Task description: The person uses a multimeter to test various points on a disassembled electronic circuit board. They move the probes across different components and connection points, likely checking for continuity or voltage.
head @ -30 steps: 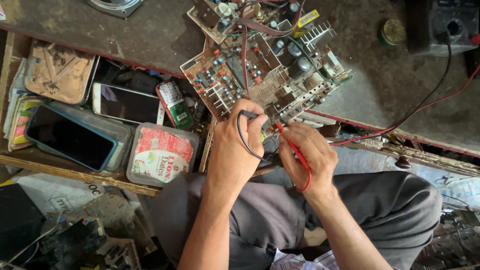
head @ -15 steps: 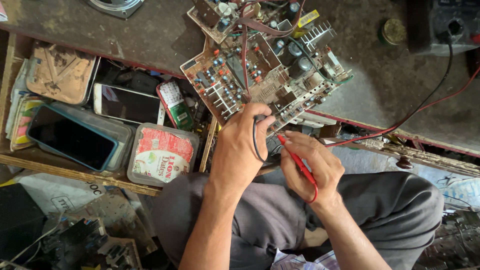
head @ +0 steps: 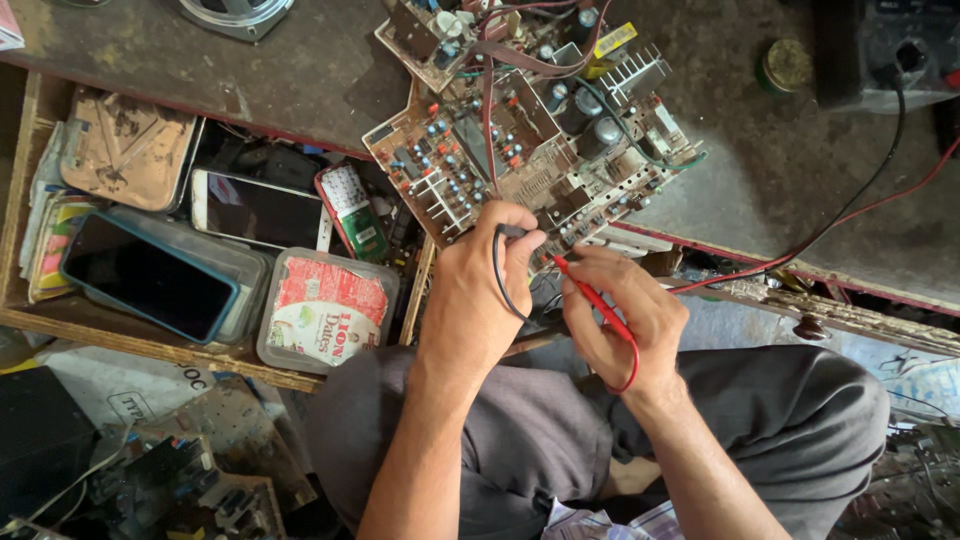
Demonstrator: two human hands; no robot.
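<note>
The dark, stained workbench (head: 780,190) fills the upper part of the frame, with its front edge running down toward the right. Below it, at the left, an open wooden drawer (head: 20,200) holds a clutter of phones and small parts. The person's grey-trousered lap (head: 780,420) takes up the lower middle and right.

The brown circuit board (head: 520,150) lies tilted at the upper centre of the frame, overhanging the bench edge, crowded with capacitors, a finned heat sink and loose wires. A second, smaller board (head: 430,30) overlaps its top left corner.

In the drawer, a dark phone in a blue case (head: 150,275) rests on a clear plastic box, with a white-framed phone (head: 255,210) just above it and a worn brown case (head: 125,150) at the upper left. A clear tub with a red and white lid (head: 325,310) sits near the drawer's right end, just left of the hands.

The left hand (head: 475,295), at the centre, is curled closed with its fingertips pinching the black probe (head: 515,232) against the lower edge of the circuit board; the black lead loops down over the back of the hand. The right hand (head: 625,320), just beside it, is closed around the red probe (head: 590,292), whose tip points up and left to the same board edge, near the black one. The red lead curls round the wrist. Red and black wires (head: 850,215) run across the bench to a dark meter (head: 900,50) at the upper right corner, near a small round tin (head: 785,62).
</note>
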